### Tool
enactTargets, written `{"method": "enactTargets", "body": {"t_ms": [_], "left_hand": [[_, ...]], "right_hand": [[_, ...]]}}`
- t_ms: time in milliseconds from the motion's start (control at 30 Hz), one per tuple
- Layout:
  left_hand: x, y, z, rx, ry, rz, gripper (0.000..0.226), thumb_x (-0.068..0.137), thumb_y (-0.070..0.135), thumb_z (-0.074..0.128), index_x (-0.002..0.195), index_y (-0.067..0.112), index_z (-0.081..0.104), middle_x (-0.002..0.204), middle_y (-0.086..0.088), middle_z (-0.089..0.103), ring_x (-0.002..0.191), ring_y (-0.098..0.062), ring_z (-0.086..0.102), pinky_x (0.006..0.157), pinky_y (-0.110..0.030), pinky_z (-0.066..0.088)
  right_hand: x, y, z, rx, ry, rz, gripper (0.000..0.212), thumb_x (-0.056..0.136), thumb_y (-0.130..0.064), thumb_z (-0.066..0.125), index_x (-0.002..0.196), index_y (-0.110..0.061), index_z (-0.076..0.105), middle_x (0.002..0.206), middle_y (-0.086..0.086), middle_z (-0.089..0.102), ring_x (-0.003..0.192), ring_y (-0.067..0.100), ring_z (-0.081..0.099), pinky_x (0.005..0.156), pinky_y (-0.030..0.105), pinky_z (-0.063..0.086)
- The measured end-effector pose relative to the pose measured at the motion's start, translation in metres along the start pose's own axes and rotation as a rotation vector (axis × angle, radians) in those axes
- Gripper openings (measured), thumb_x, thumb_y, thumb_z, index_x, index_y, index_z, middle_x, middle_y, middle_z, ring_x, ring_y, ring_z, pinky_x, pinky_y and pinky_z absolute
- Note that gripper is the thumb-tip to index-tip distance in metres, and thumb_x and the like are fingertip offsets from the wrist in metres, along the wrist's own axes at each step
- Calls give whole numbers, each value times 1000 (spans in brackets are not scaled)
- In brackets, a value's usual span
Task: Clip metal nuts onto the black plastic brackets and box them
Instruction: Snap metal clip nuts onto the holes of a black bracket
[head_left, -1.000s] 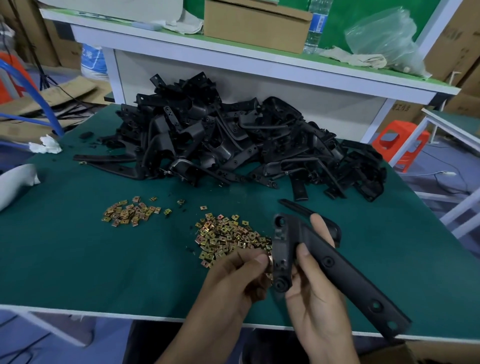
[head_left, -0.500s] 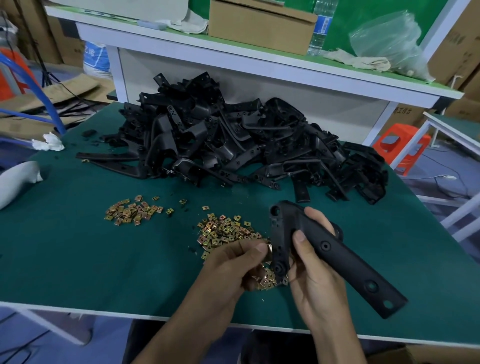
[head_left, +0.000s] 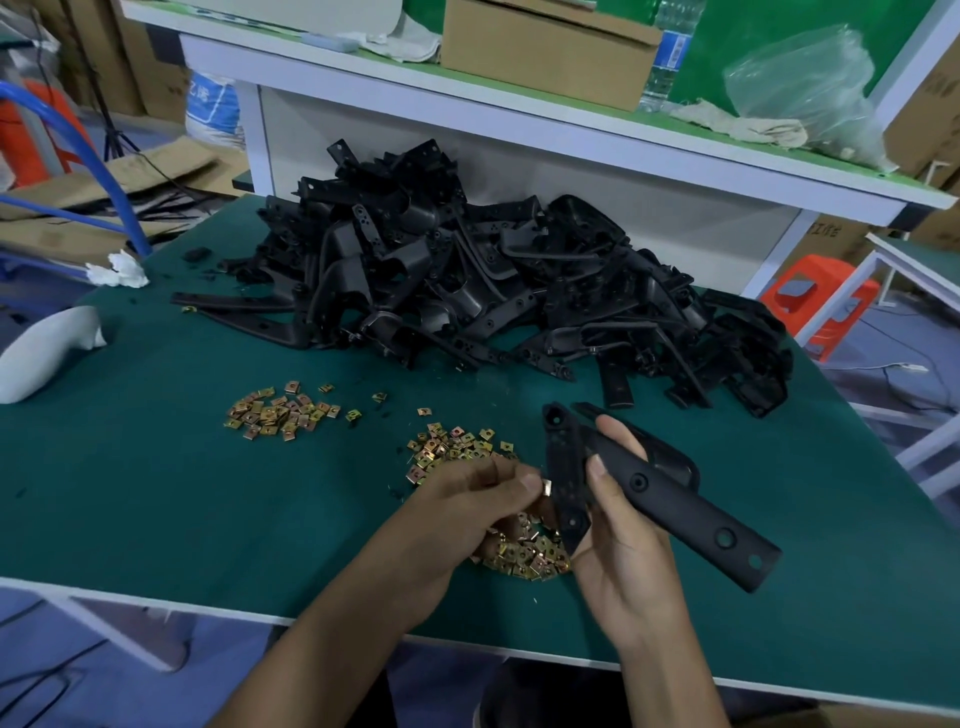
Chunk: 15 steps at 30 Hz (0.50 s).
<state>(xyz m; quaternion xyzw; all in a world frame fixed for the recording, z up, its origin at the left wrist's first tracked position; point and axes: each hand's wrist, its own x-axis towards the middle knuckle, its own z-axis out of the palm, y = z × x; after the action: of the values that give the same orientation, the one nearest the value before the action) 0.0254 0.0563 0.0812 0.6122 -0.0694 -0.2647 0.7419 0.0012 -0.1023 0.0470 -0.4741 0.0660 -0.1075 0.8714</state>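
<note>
A black bracket (head_left: 670, 499) is being held just above the green table (head_left: 156, 493) by the right hand (head_left: 623, 545), fingers curling round it. The left hand (head_left: 467, 509) is pinching a metal nut (head_left: 546, 487) against its edge, over a heap of nuts (head_left: 452, 447) and well in front of the pile of brackets (head_left: 493, 291).

Bare left hand (head_left: 467, 499), bare right hand (head_left: 618, 530); forearms (head_left: 322, 639) uncovered, nails (head_left: 596, 464) short.

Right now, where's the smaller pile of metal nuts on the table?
In the head view, the smaller pile of nuts lies left of centre on the green table, in front of the black bracket heap and left of the larger pile.
</note>
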Motion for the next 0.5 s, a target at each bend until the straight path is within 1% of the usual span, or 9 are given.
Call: {"method": "enactTargets", "body": {"t_ms": [67,133,233,300,367,433,500], "left_hand": [[1,2,-2,19,-23,-23,14,99,17,61,87,16,69,74,9,69,63,-5,52,54,-18,37],[3,3,-4,38,-40,-51,13,98,19,62,90,16,70,79,8,70,66,-5,55,54,-18,38],[7,3,-8,84,-49,-68,12,99,21,61,95,15,70,86,5,73,69,-5,57,56,-18,40],[8,2,-9,77,-58,-74,12,100,22,60,96,15,69,87,4,73,69,-4,57,56,-18,40],[8,-2,-6,-10,-66,-88,16,100,20,59,89,17,71,82,5,71,67,-5,59,55,-18,42],[7,-7,0,-168,-52,-119,27,99,18,59,77,18,74,77,3,68,65,-7,59,53,-19,43],[7,-12,3,-251,-22,-129,26,99,17,60,76,17,73,76,0,65,64,-9,57,51,-20,43]], "right_hand": [[1,-2,0,-5,-19,-7,35,92,-14,60,123,-28,70,130,13,68,113,23,69,93,35,58],[1,-5,0,-21,-36,-15,36,91,-13,60,123,-26,69,129,13,69,112,23,69,91,34,58],[3,-9,-1,-61,-65,-34,38,92,-11,58,128,-21,64,127,13,70,110,23,70,88,33,59],[3,-8,0,-68,-47,-45,38,93,-11,58,130,-18,61,126,13,70,108,22,71,85,31,59],[4,-3,1,-39,-17,-42,37,92,-12,59,128,-19,63,125,13,71,107,22,71,85,33,60],[4,2,2,-28,-1,-52,34,92,-14,60,125,-23,65,124,11,71,107,22,70,89,35,60],[4,4,0,-73,-10,-71,32,93,-15,60,122,-26,67,125,11,71,111,26,69,91,36,59]]}}
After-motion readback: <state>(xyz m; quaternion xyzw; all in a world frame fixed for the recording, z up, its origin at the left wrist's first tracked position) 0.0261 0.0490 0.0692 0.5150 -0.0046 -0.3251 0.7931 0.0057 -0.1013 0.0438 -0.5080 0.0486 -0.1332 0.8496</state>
